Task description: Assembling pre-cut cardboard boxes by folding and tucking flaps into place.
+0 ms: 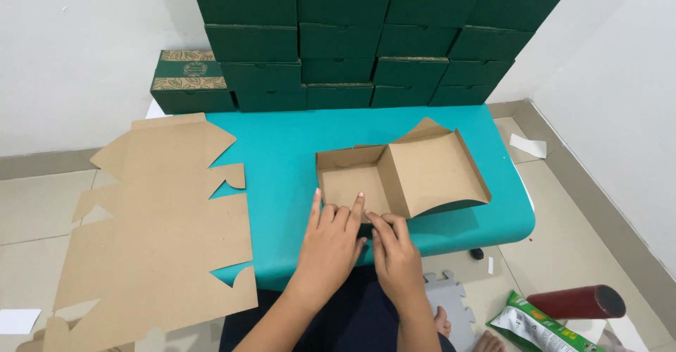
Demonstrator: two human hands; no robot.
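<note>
— Where is the box (pixel 394 176)?

— It sits on the teal table (pixel 282 148), right of centre, half folded. The brown inside faces up, its tray part is formed at the left, and the lid panel is raised and tilted at the right.

— And the left hand (pixel 329 243)?

— It lies flat, palm down, at the near wall of the box. The fingers are stretched out and slightly spread, with the tips reaching over the edge onto the box floor. It presses rather than grips.

— The right hand (pixel 396 253)?

— It is just beside the left, touching it. Its fingers are bent, with the tips at the near edge of the box, below the lid panel. It may be pinching a flap there, but the view does not show that clearly.

— What lies around?

— A flat sheet (pixel 158 232) of cut cardboard rests on the table's left end and hangs over its edge. Green boxes (pixel 366 35) are stacked against the wall behind. On the floor at the lower right lie a dark red tube (pixel 577 301) and a green packet (pixel 539 327).
</note>
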